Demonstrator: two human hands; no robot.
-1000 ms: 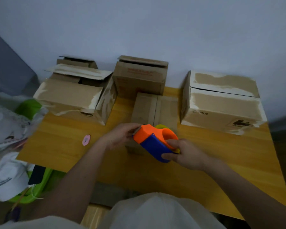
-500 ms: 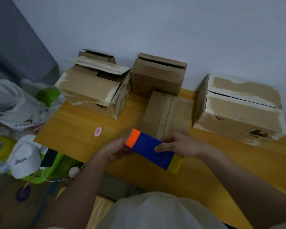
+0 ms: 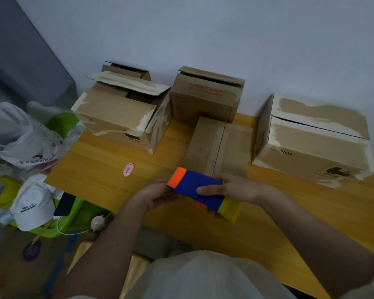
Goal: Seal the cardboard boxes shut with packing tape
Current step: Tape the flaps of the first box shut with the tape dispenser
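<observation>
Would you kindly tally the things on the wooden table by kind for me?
Cardboard boxes: 5
Tape dispenser, held in both hands: 1
Small pink item: 1
Total: 7

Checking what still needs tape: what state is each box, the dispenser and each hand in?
Left box: top flaps open.
Back box: lid flap ajar.
Small box: closed, seam taped.
Right box: flaps down, seam gapped.
Tape dispenser: held by both hands.
Left hand: grips dispenser.
Right hand: grips dispenser.
</observation>
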